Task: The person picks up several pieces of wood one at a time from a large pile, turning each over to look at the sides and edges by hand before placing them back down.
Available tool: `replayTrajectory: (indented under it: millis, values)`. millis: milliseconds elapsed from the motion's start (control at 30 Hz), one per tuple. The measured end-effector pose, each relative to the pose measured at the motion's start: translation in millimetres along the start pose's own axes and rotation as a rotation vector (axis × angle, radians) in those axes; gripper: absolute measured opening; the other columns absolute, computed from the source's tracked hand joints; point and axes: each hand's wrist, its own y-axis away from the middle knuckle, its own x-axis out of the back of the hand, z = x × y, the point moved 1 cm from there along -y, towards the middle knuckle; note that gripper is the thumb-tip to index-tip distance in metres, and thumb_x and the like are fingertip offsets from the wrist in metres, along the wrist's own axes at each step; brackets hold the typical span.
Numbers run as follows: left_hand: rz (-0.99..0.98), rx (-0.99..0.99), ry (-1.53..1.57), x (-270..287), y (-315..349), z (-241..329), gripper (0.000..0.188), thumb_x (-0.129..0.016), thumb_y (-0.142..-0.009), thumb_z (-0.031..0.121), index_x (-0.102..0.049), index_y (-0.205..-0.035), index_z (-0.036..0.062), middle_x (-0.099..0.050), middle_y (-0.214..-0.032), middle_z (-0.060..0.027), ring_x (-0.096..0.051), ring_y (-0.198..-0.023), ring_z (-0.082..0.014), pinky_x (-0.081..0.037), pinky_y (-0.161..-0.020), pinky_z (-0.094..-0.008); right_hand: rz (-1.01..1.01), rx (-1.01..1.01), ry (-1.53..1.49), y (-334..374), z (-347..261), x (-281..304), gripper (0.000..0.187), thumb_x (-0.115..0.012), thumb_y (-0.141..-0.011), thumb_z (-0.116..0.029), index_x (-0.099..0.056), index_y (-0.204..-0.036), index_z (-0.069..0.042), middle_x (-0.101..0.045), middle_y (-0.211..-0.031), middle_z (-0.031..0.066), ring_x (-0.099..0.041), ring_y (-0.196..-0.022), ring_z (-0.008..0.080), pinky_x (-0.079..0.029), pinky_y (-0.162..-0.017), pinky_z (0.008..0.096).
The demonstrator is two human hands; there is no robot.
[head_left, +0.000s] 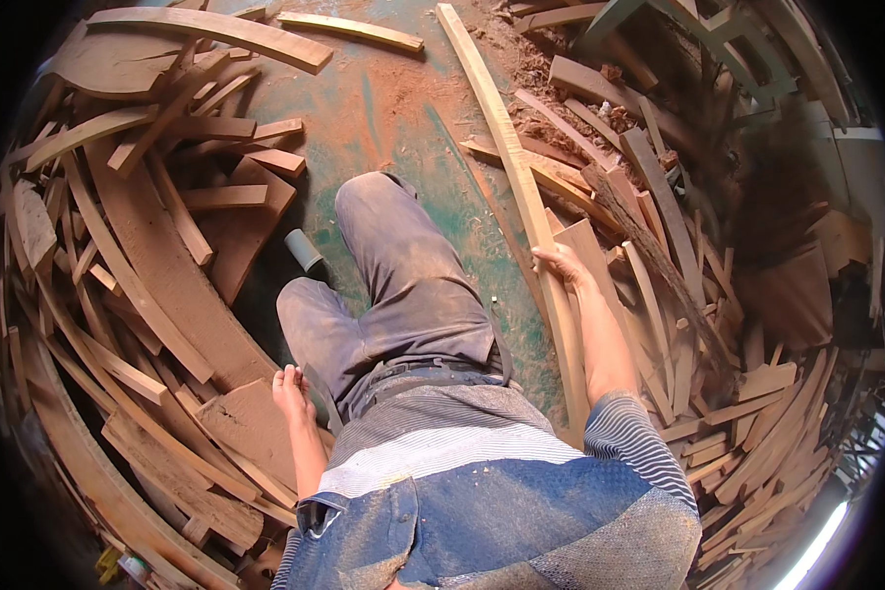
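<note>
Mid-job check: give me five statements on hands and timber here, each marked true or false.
1. The right hand holds a long, pale, slightly curved wooden strip. True.
2. The left hand holds that strip too. False: it is beside the dusty grey trousers, apart from the strip.
3. A short grey cylinder touches the right hand. False: it is near the knees, apart from both hands.
4. Brown timber pieces lie on both sides. True.
5. The strip is left of the trousers. False: right.

Dusty grey-brown trousers (pixel 403 265); belt (pixel 423 370), seemingly dark; blue-and-white shirt (pixel 521 511) at 6 o'clock; striped sleeve (pixel 639 442) at 4 o'clock.
</note>
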Motion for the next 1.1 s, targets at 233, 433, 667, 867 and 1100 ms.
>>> replayTrajectory:
  millis: [233, 433, 667, 867, 1100]
  values:
    - [0.001, -0.022, -0.105, -2.8, -3.7, 23.7, 0.012, -0.066, -0.096, 0.014, -0.054, -0.096, 0.0123, -0.063, -0.082, 0.0025, -0.066, -0.074, -0.0086, -0.056, -0.062, -0.0217, 0.372, 0.238, 0.564, -34.9, 13.0, 27.8, 0.072, -0.082, -0.06, -0.02, -0.055, -0.124, 0.002, -0.067, -0.11, 0.0194, -0.063, -0.11, 0.0294, -0.049, -0.096, 0.0378]
    - [-0.016, -0.045, -0.147, 11.9, -18.5, 22.8, 0.013, -0.066, -0.096, 0.014, -0.054, -0.096, 0.0127, -0.062, -0.084, 0.0034, -0.066, -0.076, -0.008, -0.055, -0.064, -0.0221, 0.572, 0.165, 0.94, -39.7, 20.0, 34.0, 0.06, -0.077, -0.068, -0.018, -0.058, -0.123, -0.003, -0.065, -0.111, 0.025, -0.063, -0.108, 0.0395, -0.052, -0.092, 0.0443]
    - [0.008, -0.174, -0.19, 42.5, -40.8, 20.3, 0.018, -0.065, -0.095, 0.009, -0.049, -0.089, 0.0134, -0.058, -0.082, 0.0035, -0.061, -0.074, -0.0083, -0.051, -0.064, -0.0228, 0.944, 0.42, 1.039, 3.8, 63.5, -16.8, 0.046, -0.073, -0.078, -0.009, -0.058, -0.122, -0.006, -0.058, -0.111, 0.0187, -0.057, -0.107, 0.0409, -0.051, -0.088, 0.0499]
    - [0.39, -0.578, -1.051, 86.0, -77.2, 74.0, 0.041, -0.072, -0.089, 0.025, -0.053, -0.112, -0.0025, -0.057, -0.11, -0.0125, -0.06, -0.101, -0.0298, -0.05, -0.09, -0.0416, 0.615, 0.267, 0.953, 60.9, 169.9, -82.2, 0.034, -0.07, -0.078, -0.015, -0.067, -0.112, -0.009, -0.064, -0.106, 0.0215, -0.063, -0.102, 0.0413, -0.052, -0.086, 0.0504]
    - [0.476, -0.515, -1.204, 87.4, -101.0, 139.3, 0.074, -0.079, -0.083, 0.041, -0.049, -0.127, -0.0112, -0.051, -0.134, -0.0269, -0.053, -0.121, -0.0405, -0.042, -0.105, -0.0488, 0.196, -0.107, 0.872, 95.7, 225.5, -98.1, 0.023, -0.063, -0.083, -0.013, -0.071, -0.105, -0.008, -0.069, -0.109, 0.0234, -0.065, -0.106, 0.0425, -0.052, -0.088, 0.052]
